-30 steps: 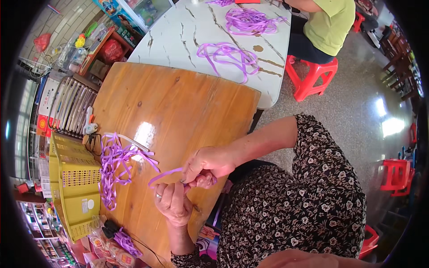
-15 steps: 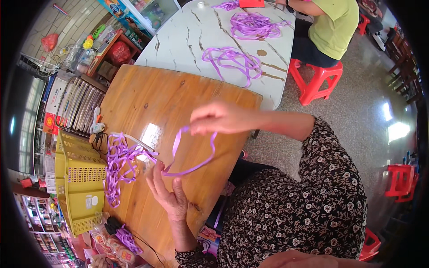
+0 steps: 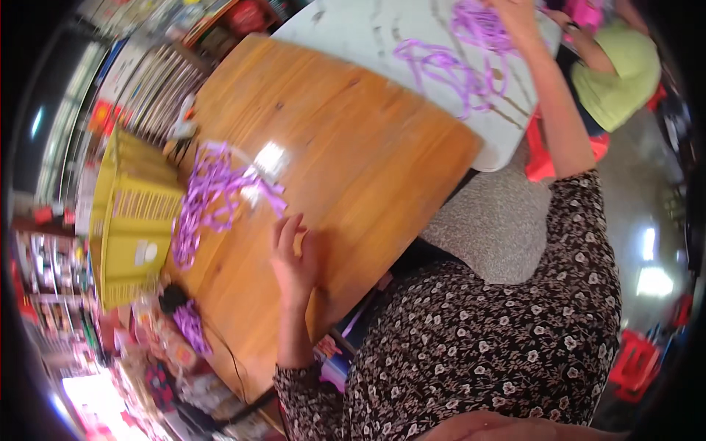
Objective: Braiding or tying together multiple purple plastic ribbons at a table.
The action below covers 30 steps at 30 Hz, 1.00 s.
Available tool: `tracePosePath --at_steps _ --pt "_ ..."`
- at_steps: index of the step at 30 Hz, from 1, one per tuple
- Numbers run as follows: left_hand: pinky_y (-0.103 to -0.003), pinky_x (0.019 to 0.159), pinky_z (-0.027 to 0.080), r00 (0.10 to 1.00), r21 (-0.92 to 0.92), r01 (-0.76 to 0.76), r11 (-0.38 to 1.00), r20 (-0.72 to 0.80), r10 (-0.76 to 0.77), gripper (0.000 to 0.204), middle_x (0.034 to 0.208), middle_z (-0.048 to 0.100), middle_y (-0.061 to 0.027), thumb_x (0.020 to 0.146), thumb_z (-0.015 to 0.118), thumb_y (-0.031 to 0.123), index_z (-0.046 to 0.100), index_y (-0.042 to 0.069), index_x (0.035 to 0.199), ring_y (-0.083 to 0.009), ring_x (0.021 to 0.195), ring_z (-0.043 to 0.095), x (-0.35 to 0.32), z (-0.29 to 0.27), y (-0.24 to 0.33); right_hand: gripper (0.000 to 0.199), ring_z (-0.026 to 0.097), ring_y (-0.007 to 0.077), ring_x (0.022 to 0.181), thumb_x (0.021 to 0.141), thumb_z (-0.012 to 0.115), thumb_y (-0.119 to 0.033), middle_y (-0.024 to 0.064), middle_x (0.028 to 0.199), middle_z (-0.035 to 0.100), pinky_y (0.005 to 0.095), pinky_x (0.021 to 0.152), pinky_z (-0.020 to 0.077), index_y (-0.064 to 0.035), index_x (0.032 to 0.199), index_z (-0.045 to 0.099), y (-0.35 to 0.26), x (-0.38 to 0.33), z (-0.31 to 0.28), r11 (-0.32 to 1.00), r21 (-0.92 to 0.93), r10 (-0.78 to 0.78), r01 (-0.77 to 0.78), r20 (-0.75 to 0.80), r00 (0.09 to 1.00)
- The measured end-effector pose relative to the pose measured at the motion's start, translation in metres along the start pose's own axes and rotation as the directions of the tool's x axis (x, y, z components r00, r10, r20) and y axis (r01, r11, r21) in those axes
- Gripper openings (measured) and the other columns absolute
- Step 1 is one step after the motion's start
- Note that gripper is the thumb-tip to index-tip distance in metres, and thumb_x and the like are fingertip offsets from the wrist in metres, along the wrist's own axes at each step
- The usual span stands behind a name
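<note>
My left hand (image 3: 293,256) hovers over the wooden table (image 3: 353,132), fingers loosely bent and apart, with nothing in them. A tangled heap of purple ribbon strips (image 3: 209,184) lies beyond it, beside the yellow basket (image 3: 140,213). My right arm stretches far forward over the white marbled table. My right hand (image 3: 515,20) is at the top edge, against a pile of purple ribbon (image 3: 474,26). Its fingers are blurred and partly cut off, so its grip is unclear. Nearer on that table lie looser purple ribbon loops (image 3: 437,62).
A person in a yellow-green top (image 3: 621,73) sits at the right of the white table (image 3: 346,26). A glue gun (image 3: 184,117) stands at the wooden table's left edge. A small purple ribbon bundle (image 3: 191,327) and a black cord (image 3: 232,353) lie near the basket.
My right hand has left the space above the wooden table and reached to the far ribbon pile. The ribbon loop between my hands is gone from there. The view has shifted.
</note>
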State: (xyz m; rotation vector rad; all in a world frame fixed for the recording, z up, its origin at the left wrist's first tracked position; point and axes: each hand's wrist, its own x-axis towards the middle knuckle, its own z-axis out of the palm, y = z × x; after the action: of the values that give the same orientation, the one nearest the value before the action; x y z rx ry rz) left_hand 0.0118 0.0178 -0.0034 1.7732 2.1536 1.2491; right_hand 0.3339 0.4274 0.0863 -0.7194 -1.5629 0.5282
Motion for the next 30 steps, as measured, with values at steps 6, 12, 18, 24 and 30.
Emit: tracePosePath --at_steps 6,12,18,24,30 --pt "-0.031 0.070 0.050 0.999 -0.025 0.031 0.999 -0.040 -0.032 0.026 0.095 0.059 -0.0148 0.078 0.060 -0.004 0.060 0.000 0.104 -0.0244 0.081 0.061 0.005 0.000 -0.007 0.020 0.058 0.0128 0.084 0.086 0.060 -0.015 0.0045 0.088 0.062 0.0262 0.074 0.0457 0.0002 0.099 0.063 0.030 -0.028 0.044 0.611 -0.676 -0.166 0.413 0.401 0.901" --pt "-0.030 0.063 0.048 0.973 -0.039 0.028 0.999 -0.229 -0.037 0.014 0.084 0.060 -0.0113 0.083 0.061 0.000 0.063 -0.001 0.096 -0.0207 0.073 0.060 0.019 -0.018 -0.035 0.019 0.061 0.0229 0.088 0.085 0.062 -0.015 0.0107 0.094 0.064 0.0291 0.076 0.0473 -0.0009 0.098 0.064 -0.070 -0.099 0.156 0.986 -0.016 -0.107 0.167 0.706 0.700" --pt "-0.020 0.056 0.041 0.755 -0.370 0.202 0.907 -0.531 -0.385 0.010 0.075 0.052 -0.0005 0.090 0.058 0.006 0.063 0.000 0.096 -0.0068 0.061 0.049 0.020 -0.022 -0.088 0.015 0.061 0.0267 0.083 0.083 0.065 -0.014 0.0088 0.090 0.064 0.0348 0.074 0.0488 -0.0024 0.093 0.066 -0.126 -0.169 0.270 0.879 0.351 -0.470 0.323 0.755 0.459" --pt "-0.018 0.048 0.033 0.493 -0.696 0.090 0.712 -0.590 -0.639 0.011 0.074 0.048 0.0030 0.094 0.053 0.015 0.055 0.004 0.093 -0.0023 0.055 0.038 0.019 -0.048 -0.110 0.020 0.059 0.0233 0.092 0.076 0.068 -0.016 0.0051 0.101 0.061 0.0359 0.079 0.0468 -0.0081 0.095 0.068 -0.156 -0.204 0.373 0.694 0.400 -0.672 0.599 0.660 0.337" --pt "-0.018 0.049 0.034 0.381 -0.657 0.021 0.754 -0.692 -0.614 0.011 0.073 0.047 0.0030 0.094 0.054 0.015 0.053 0.005 0.091 -0.0027 0.055 0.039 0.018 -0.070 -0.133 0.016 0.049 0.0269 0.112 0.073 0.068 -0.018 0.0052 0.113 0.059 0.0432 0.090 0.0403 -0.0129 0.088 0.069 -0.170 -0.245 0.414 0.610 0.330 -0.686 0.720 0.675 0.272"
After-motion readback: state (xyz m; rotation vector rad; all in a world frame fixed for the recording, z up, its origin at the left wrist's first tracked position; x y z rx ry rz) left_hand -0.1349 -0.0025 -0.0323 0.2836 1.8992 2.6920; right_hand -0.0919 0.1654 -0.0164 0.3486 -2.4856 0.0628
